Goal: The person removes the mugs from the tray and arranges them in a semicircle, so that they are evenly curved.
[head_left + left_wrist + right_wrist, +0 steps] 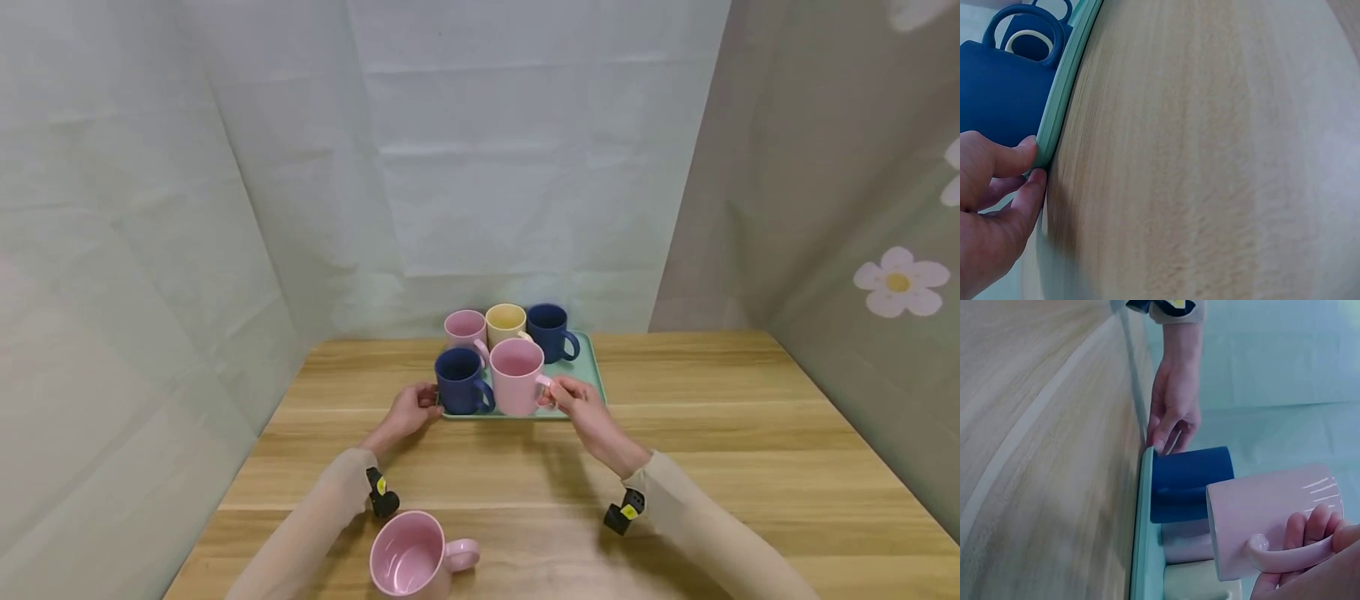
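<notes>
My right hand [592,415] grips a pink mug [516,379] by its handle, over the front of a green tray [592,371]. In the right wrist view this pink mug [1272,512] looks raised above the tray. My left hand [408,410] pinches the tray's front left corner between thumb and finger, as the left wrist view shows on the green rim [1054,119]. Beside that hand, a dark blue mug [457,383] stands on the tray. Behind are a second pink mug [465,325], a yellow mug [506,317] and another dark blue mug [546,329].
Another pink mug [408,554] stands near the front of the wooden table [720,467], close to my left forearm, its handle toward the right. Pale cloth [480,167] hangs behind the table, and a flowered cloth [825,167] hangs on the right.
</notes>
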`<state>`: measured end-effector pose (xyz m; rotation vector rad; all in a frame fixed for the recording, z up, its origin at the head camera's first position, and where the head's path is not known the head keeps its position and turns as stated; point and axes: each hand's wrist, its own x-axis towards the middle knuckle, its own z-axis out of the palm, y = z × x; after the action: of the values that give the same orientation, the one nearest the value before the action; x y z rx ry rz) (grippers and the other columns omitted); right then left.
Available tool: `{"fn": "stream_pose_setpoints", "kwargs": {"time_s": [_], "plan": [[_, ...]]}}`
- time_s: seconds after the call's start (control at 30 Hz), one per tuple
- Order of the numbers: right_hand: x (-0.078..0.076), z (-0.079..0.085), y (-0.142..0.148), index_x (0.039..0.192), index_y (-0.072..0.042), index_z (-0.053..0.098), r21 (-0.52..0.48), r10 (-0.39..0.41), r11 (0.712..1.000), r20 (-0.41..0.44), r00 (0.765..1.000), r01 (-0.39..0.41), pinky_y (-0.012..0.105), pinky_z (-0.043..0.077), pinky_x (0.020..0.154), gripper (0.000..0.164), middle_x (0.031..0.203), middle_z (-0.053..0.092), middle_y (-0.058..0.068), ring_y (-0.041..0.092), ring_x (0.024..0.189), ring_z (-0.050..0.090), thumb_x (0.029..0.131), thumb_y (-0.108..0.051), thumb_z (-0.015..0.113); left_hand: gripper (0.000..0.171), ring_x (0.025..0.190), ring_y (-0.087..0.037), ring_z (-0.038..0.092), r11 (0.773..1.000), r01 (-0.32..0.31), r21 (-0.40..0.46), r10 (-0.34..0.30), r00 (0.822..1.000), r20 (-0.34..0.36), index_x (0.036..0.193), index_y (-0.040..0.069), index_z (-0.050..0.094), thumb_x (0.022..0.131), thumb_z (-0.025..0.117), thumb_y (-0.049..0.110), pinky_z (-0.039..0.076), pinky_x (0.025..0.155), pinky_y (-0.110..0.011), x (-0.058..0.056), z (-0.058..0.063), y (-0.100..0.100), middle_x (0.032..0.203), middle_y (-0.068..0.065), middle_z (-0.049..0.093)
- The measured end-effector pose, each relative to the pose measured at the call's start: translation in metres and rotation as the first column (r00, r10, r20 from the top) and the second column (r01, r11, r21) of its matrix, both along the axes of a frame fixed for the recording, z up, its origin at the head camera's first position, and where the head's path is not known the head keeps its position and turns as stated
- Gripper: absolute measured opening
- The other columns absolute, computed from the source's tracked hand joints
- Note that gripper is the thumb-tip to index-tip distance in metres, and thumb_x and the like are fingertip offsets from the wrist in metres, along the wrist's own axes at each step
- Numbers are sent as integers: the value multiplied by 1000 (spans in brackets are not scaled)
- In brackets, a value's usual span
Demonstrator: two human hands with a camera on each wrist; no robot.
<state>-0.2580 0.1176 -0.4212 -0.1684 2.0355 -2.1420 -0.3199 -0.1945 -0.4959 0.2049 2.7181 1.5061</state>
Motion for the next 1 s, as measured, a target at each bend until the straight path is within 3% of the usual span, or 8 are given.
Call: {"fn": "stream_pose_setpoints", "kwargs": {"time_s": [0.2, 0.43, 0.67, 1.0], "plan": [[10, 3, -1, 87, -9, 59, -15, 68, 998, 3, 998, -68, 30, 45, 89, 22, 82, 64, -6, 10, 86, 60, 102, -15, 45, 41, 104, -38, 64, 1000, -1, 5, 0, 1000, 5, 124, -14, 54, 86, 65, -5, 57, 89, -41, 2, 0, 0, 117, -31, 62], [18, -4, -5, 109, 11, 57, 1, 193, 981, -23, 981, -193, 33, 43, 96, 29, 86, 64, -6, 9, 87, 60, 102, -16, 46, 40, 102, -37, 65, 1000, 3, 16, -3, 1000, -13, 123, -14, 54, 84, 65, -7, 58, 88, -41, 0, 0, 0, 113, -31, 63], [26, -25, -18, 107, 19, 51, 37, 325, 946, -87, 942, -323, 27, 47, 90, 36, 85, 61, -9, 6, 87, 58, 101, -16, 47, 40, 100, -40, 65, 999, 17, 39, -16, 1000, -23, 120, -17, 54, 82, 65, -10, 59, 85, -40, 1, -3, 1, 111, -34, 63], [39, -38, -38, 106, 22, 49, 49, 457, 889, -52, 888, -455, 29, 45, 91, 40, 86, 64, -8, 9, 86, 58, 100, -17, 49, 43, 102, -39, 65, 997, 43, 65, -43, 999, -8, 124, -17, 51, 83, 64, -9, 59, 86, -36, -2, -2, -2, 114, -34, 62]]}}
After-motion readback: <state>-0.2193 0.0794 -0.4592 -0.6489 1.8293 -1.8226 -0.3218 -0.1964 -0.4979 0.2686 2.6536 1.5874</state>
